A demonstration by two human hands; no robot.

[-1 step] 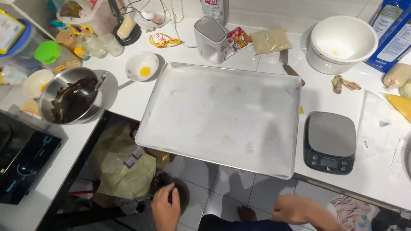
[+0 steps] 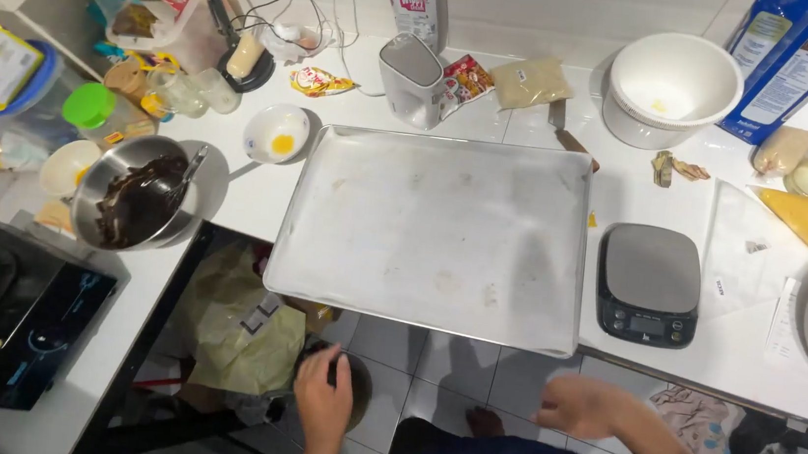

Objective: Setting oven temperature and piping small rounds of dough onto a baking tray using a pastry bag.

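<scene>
The left hand (image 2: 323, 402) is reaching down below the front edge of the worktop (image 2: 727, 357), its fingers curling closed around a dark round thing (image 2: 357, 390) near the floor; what that thing is cannot be told; the right hand (image 2: 579, 407) is hanging loosely open beside it, gripping nothing. A big metal tray (image 2: 438, 230) is lying at the worktop's front edge, overhanging it slightly; a kitchen scale (image 2: 648, 283) is sitting just to its right; a steel bowl of chocolate (image 2: 136, 193) is resting at the left corner.
</scene>
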